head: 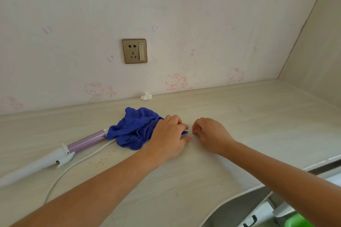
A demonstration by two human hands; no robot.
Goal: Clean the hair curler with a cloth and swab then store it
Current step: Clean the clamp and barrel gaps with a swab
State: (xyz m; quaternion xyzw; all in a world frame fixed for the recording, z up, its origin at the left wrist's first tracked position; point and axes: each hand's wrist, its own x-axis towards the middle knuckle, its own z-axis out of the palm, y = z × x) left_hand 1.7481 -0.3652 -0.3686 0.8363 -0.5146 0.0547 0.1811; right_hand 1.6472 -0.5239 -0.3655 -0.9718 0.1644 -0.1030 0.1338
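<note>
The hair curler [55,155] lies on the desk at the left. It has a white handle and a lilac barrel, and its tip is hidden under a crumpled blue cloth [132,128]. Its white cord [73,165] curves toward the front edge. My left hand [168,137] lies on the cloth's right edge, and a blue corner pokes out between the thumb and fingers. Just right of it, my right hand [209,133] rests on the desk with its fingers curled in and nothing visible in them. The two hands almost touch. I cannot make out a swab.
A small white wad [146,96] sits against the wall behind the cloth. A wall socket with a switch [134,51] is above it. The pale wooden desk [258,125] has dark crumbs [103,160] near the cord. Its front edge curves at the lower right, above a green object [295,220].
</note>
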